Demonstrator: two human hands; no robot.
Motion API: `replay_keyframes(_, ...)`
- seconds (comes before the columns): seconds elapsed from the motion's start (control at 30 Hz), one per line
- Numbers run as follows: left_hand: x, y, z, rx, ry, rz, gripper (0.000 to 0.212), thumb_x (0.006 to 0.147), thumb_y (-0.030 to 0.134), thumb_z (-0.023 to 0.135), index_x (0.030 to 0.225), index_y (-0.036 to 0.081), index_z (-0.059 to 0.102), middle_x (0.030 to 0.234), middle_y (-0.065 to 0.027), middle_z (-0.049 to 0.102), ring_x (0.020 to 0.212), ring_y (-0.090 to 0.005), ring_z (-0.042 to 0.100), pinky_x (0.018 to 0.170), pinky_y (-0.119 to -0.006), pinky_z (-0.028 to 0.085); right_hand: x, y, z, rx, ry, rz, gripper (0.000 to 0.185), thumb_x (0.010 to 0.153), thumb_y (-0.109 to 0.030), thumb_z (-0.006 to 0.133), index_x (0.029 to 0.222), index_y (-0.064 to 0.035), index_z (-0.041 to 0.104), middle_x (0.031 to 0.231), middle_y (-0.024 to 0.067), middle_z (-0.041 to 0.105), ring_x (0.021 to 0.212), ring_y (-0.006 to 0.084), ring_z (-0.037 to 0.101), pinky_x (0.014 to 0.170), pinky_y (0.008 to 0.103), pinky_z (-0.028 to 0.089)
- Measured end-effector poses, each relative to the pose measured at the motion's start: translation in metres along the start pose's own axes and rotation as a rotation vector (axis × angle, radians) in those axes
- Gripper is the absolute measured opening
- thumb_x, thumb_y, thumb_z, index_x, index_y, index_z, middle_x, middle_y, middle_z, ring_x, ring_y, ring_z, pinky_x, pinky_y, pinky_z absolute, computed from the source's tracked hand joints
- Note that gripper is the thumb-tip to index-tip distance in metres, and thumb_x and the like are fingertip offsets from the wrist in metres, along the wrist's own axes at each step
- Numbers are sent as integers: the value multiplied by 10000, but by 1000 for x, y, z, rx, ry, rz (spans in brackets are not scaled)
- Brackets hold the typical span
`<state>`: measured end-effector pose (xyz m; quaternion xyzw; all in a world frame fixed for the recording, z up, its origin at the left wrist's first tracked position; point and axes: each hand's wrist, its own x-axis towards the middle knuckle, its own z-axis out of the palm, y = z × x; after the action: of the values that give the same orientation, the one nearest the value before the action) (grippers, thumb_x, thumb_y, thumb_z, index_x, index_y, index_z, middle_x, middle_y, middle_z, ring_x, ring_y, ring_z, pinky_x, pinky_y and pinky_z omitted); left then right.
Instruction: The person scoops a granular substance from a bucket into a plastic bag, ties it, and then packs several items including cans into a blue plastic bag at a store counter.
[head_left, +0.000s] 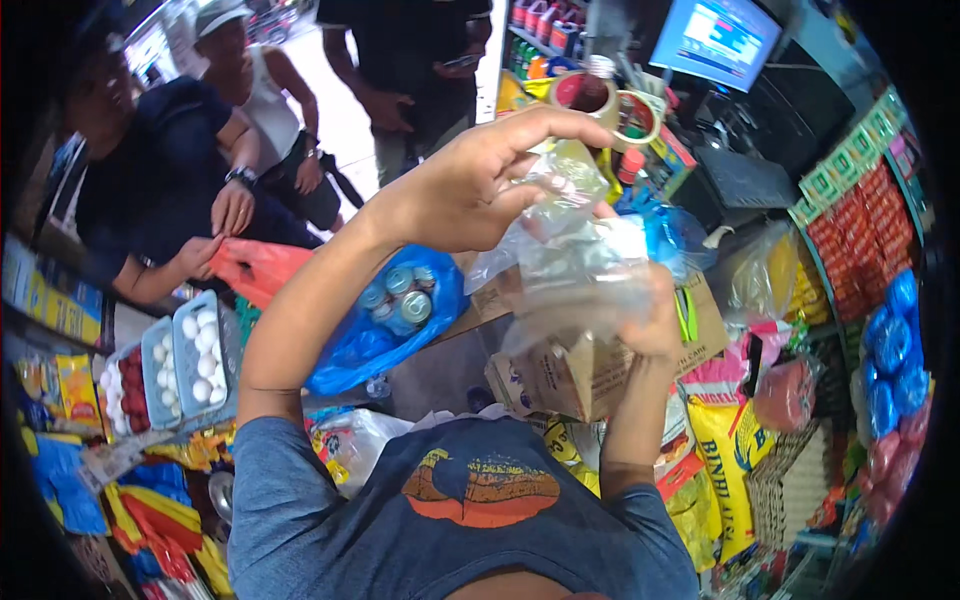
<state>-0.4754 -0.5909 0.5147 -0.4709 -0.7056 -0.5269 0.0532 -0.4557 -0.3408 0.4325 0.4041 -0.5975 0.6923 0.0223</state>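
Observation:
My left hand (487, 180) is raised with bent fingers, gripping the upper part of a clear plastic bag (585, 262). My right hand (656, 311) holds the same bag lower down at its right side; both the bag and this hand are blurred. What lies inside the bag cannot be made out. Below and left of it, a blue plastic bag (442, 315) stands open with several metal cans (415, 306) in it. Beneath the clear bag is a cardboard box (555, 379). Behind my left hand are tape rolls (637, 120) and a red-capped bottle (630, 165).
Across the counter, a person's hands (199, 255) hold a red plastic bag (259, 266); two other people stand beyond. Egg trays (199, 352) lie at the left. A monitor (716, 37) stands at the back right, sachet strips (862, 240) hang at the right, and a yellow sack (724, 465) is below.

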Motion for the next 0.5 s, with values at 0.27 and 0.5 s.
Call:
replay_keyframes(0.27, -69, 45, -46, 27, 225, -279, 689, 833, -104, 607, 1444, 32, 320, 1438, -131, 383, 1174, -161, 545, 922, -281, 498, 29, 68, 24, 455, 56, 437, 461, 632, -270, 840, 948, 3, 645, 906, 72, 654, 872, 169, 629, 781, 300, 509)
replay_keyframes(0.5, -151, 27, -40, -232, 475, -742, 653, 816, -64, 679, 1378, 14, 357, 1008, -115, 655, 822, -143, 670, 689, -268, 540, 43, 81, 36, -41, -151, 214, 369, 711, -40, 762, 1054, 19, 640, 951, 71, 680, 873, 160, 645, 808, 301, 510)
